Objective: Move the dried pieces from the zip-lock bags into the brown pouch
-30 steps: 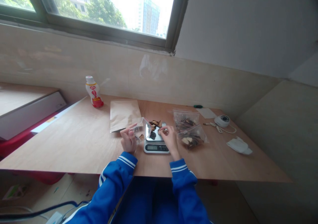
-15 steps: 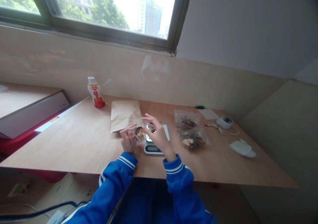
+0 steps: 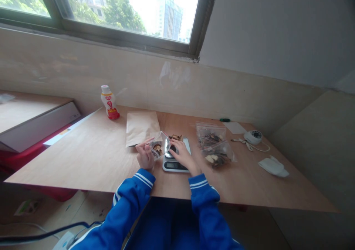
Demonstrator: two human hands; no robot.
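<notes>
My left hand (image 3: 145,154) is closed on the side of a small clear plastic bag (image 3: 163,153), whose mouth gapes towards the right. Brown dried slices (image 3: 157,149) lie inside it. Just right of the bag, my right hand (image 3: 181,153) reaches over a digital kitchen scale (image 3: 187,145), its thumb and fingers closing around a dark dried piece (image 3: 173,147). More curled dried slices (image 3: 175,137) rest on the scale behind my fingers. The display (image 3: 172,165) shows at the scale's front, but its figures are too small to read.
A brown paper pouch (image 3: 142,126) lies behind my left hand, with a drink bottle (image 3: 110,103) farther left. To the right are zip bags of dried pieces (image 3: 215,146), a white dome camera (image 3: 253,136) with its cable, a white mask-like item (image 3: 273,166) and a green-handled tool (image 3: 225,120).
My right hand has left the bag's edge and moved down to the dried pieces on the scale. The bag's mouth is now spread wider, still in my left hand.
</notes>
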